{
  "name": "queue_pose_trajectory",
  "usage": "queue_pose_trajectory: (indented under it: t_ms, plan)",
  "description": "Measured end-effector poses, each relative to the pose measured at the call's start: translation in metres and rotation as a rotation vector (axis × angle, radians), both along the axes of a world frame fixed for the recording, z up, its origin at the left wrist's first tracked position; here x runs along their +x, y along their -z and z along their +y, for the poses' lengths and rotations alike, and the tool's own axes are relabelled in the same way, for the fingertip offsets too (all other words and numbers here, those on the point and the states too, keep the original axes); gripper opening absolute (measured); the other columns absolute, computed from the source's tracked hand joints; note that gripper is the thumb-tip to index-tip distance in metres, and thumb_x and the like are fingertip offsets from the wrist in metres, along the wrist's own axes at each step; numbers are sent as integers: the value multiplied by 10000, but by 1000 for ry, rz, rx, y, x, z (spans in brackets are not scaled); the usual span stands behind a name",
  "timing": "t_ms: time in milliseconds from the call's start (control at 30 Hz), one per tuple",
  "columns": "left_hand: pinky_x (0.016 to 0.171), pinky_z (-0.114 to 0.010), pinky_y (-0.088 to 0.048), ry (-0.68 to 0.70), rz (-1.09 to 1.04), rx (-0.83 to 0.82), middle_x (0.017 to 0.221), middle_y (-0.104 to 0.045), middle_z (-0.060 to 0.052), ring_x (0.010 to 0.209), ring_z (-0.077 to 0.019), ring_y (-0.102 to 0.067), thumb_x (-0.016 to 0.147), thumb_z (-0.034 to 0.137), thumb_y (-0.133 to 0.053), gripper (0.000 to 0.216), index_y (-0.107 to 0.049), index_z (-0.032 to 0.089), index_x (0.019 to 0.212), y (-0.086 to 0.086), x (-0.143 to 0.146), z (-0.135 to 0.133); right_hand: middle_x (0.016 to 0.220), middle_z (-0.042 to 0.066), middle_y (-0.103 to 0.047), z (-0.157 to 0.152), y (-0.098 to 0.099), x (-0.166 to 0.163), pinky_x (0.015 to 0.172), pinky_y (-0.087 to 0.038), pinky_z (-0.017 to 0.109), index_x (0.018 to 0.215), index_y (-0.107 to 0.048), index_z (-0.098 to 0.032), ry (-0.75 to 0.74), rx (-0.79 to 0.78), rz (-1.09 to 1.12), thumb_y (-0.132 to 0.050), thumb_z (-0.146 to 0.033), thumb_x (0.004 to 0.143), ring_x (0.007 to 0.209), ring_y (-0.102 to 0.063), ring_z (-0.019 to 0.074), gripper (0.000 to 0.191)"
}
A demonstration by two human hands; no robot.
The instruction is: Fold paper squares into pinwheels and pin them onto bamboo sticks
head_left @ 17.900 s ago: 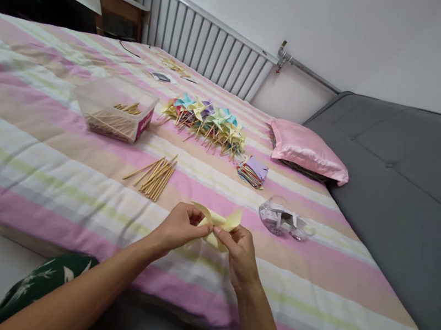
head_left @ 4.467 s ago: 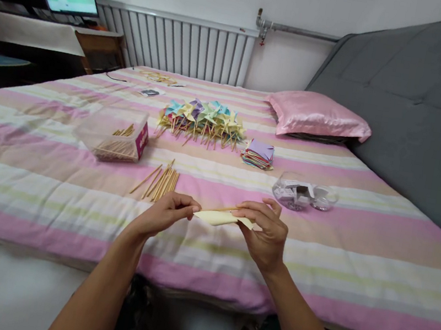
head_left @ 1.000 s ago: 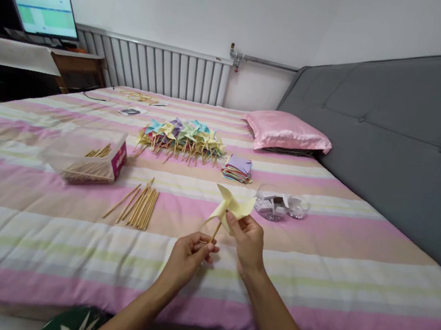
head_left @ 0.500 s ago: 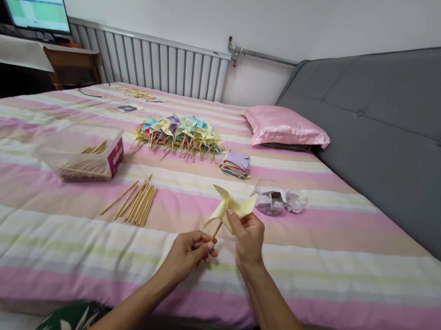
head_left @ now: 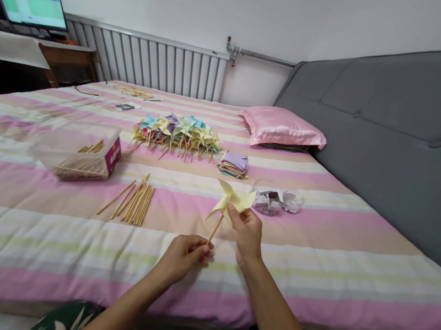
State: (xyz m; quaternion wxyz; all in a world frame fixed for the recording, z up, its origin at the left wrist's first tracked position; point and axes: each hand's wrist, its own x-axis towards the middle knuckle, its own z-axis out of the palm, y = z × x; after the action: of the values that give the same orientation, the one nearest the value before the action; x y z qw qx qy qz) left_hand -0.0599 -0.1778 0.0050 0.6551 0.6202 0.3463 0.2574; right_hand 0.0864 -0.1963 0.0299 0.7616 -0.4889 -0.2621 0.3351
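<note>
A pale yellow paper pinwheel [head_left: 223, 201] on a thin wooden stick [head_left: 215, 230] is held between my two hands above the striped bedspread. The fingers of my left hand [head_left: 188, 255] pinch the lower end of the stick. My right hand [head_left: 248, 235] is closed on the paper blades, its thumb pressing near the centre. The fingers behind the paper are hidden. Just beyond my right hand stands a clear round container [head_left: 267, 200] with small items in it. A loose group of wooden sticks [head_left: 139, 202] lies to the left of my left hand.
Many finished pinwheels [head_left: 179, 133] lie heaped mid-bed, beside a stack of coloured paper squares [head_left: 234, 164]. At left is a clear plastic box [head_left: 111, 150] of sticks. A small clear dish [head_left: 293, 201], a pink pillow [head_left: 280, 127] and a grey headboard [head_left: 397, 104] are on the right.
My left hand has slid slightly down and left with the stick's lower end, so more of the stick shows. The pinwheel's blades have tilted a little. The view has shifted slightly.
</note>
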Motion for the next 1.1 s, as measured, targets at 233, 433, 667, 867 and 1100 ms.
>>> queue_pose_trajectory:
  t_ms: [233,433,667,867,1100]
  plan:
    - [596,-265,-472,-187,-13,-5,794,-717,-125,641,-177,-644,697,421,-650,363,-663,89,843,-9,-6,11,802,23,-658,-2,1,-3,747,-407,274,817,-671,-165,-141,-141,26,-694,-453,651,764,-585,149,333]
    - [600,-264,-467,-147,-1,23,789,-720,-116,653,-182,-644,706,434,-645,356,-685,103,829,-11,-7,10,688,18,-629,-2,5,-6,738,-387,283,658,-672,-156,-159,-160,82,-726,-416,611,710,-548,147,269]
    - [567,-246,-439,-122,7,28,767,-721,-110,616,-165,-626,705,427,-643,349,-694,106,833,-8,-5,9,588,-22,-562,0,5,5,661,-389,264,574,-614,-173,-37,-112,146,-723,-370,586,636,-536,131,226]
    - [512,-224,-397,-106,34,25,743,-723,-102,584,-158,-620,693,443,-640,360,-695,118,837,-6,-5,9,627,-6,-594,1,5,11,643,-413,264,648,-618,-169,79,-128,188,-719,-430,582,619,-550,131,288]
    - [519,-227,-408,-168,46,2,789,-727,-119,636,-178,-649,691,420,-650,349,-688,109,844,-10,-7,10,691,0,-581,-4,1,-3,649,-422,262,726,-578,-175,258,-81,-189,-654,-436,690,649,-518,129,275]
